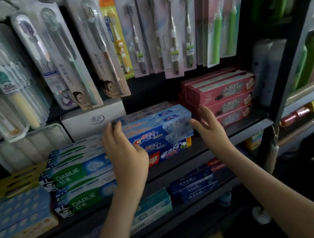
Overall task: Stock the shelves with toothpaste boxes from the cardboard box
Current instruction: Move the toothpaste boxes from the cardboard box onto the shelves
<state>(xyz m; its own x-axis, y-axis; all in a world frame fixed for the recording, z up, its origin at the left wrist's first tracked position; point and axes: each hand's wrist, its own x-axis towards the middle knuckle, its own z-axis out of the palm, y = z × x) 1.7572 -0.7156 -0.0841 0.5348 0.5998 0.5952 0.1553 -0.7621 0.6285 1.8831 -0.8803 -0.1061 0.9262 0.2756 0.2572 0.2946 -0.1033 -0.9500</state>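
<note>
A stack of blue Crest toothpaste boxes (pixel 157 128) lies on the dark shelf (pixel 207 148) in the middle of the view. My left hand (pixel 123 150) presses flat against the stack's left end, fingers reaching over the top box. At the stack's right end my right hand (pixel 207 125) has its fingers spread and touching the boxes. Neither hand is closed around a box. The cardboard box is out of view.
Green Darlie boxes (pixel 79 177) sit left of the stack, red boxes (pixel 222 97) to its right, a white box (pixel 93 118) behind. Packaged toothbrushes (pixel 135 34) hang above. Lower shelves hold dark blue boxes (pixel 194 184) and teal boxes (pixel 153 207).
</note>
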